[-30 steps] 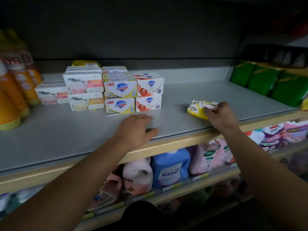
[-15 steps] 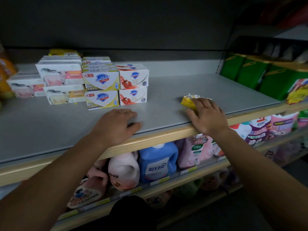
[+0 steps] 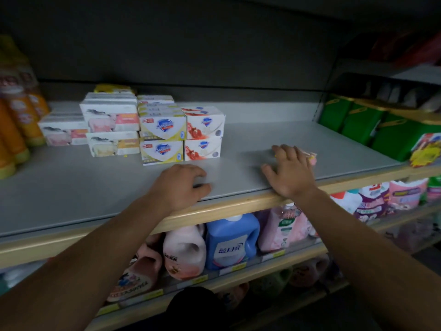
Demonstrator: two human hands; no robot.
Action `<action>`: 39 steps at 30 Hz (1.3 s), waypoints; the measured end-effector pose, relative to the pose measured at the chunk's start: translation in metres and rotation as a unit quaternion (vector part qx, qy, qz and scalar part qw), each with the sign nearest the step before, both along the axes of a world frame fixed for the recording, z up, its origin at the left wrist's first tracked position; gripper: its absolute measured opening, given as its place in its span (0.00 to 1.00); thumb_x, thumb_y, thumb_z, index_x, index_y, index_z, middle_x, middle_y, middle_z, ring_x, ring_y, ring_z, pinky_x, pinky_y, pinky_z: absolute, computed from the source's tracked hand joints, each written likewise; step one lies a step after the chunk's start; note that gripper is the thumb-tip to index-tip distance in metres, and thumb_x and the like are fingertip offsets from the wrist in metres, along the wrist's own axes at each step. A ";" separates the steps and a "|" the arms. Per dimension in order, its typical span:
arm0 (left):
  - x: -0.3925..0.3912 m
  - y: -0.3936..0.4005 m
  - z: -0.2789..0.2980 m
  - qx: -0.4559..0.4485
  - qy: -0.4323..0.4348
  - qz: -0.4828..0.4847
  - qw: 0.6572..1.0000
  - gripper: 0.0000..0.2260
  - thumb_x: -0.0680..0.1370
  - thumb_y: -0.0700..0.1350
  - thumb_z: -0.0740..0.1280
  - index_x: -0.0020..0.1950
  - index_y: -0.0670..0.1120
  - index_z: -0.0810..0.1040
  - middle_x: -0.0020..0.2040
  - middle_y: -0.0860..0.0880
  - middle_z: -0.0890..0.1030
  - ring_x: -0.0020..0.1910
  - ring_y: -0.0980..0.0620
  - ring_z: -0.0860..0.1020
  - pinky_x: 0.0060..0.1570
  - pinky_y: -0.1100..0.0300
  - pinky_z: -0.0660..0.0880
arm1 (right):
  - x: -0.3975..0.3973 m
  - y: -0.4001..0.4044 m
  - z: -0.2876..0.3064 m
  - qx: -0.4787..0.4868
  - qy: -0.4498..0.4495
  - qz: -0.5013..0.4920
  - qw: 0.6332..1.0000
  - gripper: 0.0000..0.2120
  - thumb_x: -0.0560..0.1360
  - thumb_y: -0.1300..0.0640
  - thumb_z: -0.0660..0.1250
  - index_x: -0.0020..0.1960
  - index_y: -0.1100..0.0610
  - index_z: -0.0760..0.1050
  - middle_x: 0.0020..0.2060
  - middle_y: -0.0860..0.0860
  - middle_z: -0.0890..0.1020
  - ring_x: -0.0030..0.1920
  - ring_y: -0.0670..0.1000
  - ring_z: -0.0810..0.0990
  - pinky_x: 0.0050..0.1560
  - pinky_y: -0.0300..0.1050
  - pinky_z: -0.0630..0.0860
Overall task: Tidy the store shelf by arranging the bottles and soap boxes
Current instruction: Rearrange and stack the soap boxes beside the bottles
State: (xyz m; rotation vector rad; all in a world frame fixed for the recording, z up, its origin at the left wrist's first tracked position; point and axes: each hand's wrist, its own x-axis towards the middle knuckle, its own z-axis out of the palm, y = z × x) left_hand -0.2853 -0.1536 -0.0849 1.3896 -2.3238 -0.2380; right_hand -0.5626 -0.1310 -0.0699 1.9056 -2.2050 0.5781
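Hands: left (image 3: 177, 185) flat, open at shelf (image 3: 95, 187) edge; right (image 3: 290, 172) spread over packet (image 3: 311, 157).

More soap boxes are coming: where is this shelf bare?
Bare between the stacked soap boxes and green packs, behind the right hand, and left of the left hand. Crowded at back left.

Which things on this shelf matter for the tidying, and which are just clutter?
Job:
soap box stack
loose packet under right hand
orange bottles
left hand resting on shelf

Not the job:
green packs
detergent jugs below
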 end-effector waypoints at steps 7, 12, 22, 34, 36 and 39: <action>0.098 0.017 0.027 0.001 -0.028 0.044 0.999 0.19 0.76 0.54 0.69 0.65 0.51 0.78 0.61 0.47 0.81 0.60 0.48 0.77 0.60 0.56 0.73 | 0.133 0.002 0.022 -0.029 -0.095 0.236 0.967 0.28 0.77 0.49 0.65 0.74 0.54 0.64 0.69 0.53 0.71 0.69 0.55 0.69 0.66 0.45 0.65; 0.203 0.039 0.032 -0.022 -0.055 0.148 0.987 0.21 0.75 0.56 0.66 0.65 0.48 0.78 0.61 0.45 0.81 0.59 0.45 0.78 0.59 0.56 0.73 | 0.235 -0.018 0.025 -0.022 -0.097 0.340 0.935 0.25 0.76 0.48 0.66 0.72 0.52 0.66 0.66 0.51 0.73 0.66 0.53 0.71 0.62 0.41 0.66; 0.285 0.055 0.002 -0.037 -0.075 0.224 0.971 0.33 0.71 0.67 0.48 0.56 0.48 0.81 0.57 0.48 0.82 0.57 0.44 0.78 0.56 0.52 0.75 | 0.341 -0.105 0.058 -0.109 0.085 0.266 0.954 0.27 0.76 0.46 0.65 0.73 0.52 0.65 0.69 0.53 0.70 0.69 0.58 0.67 0.66 0.53 0.68; 0.288 0.050 -0.003 -0.033 -0.070 0.229 0.970 0.17 0.77 0.61 0.57 0.48 0.50 0.78 0.50 0.50 0.81 0.53 0.47 0.75 0.54 0.52 0.74 | 0.356 -0.137 0.047 -0.131 0.131 0.180 0.966 0.28 0.75 0.48 0.68 0.71 0.55 0.64 0.64 0.57 0.70 0.65 0.60 0.66 0.68 0.52 0.62; 0.288 0.050 -0.002 -0.034 -0.072 0.229 0.970 0.17 0.77 0.61 0.57 0.49 0.50 0.78 0.51 0.50 0.81 0.52 0.47 0.74 0.54 0.53 0.74 | 0.356 -0.136 0.050 -0.125 0.136 0.172 0.968 0.30 0.74 0.47 0.70 0.71 0.55 0.64 0.65 0.57 0.68 0.65 0.60 0.65 0.68 0.52 0.63; 0.287 0.051 -0.003 -0.035 -0.068 0.228 0.971 0.18 0.77 0.61 0.57 0.51 0.50 0.79 0.52 0.49 0.81 0.53 0.48 0.74 0.54 0.53 0.74 | 0.356 -0.133 0.053 -0.123 0.139 0.172 0.968 0.31 0.73 0.46 0.72 0.70 0.55 0.64 0.66 0.57 0.66 0.66 0.60 0.64 0.68 0.52 0.63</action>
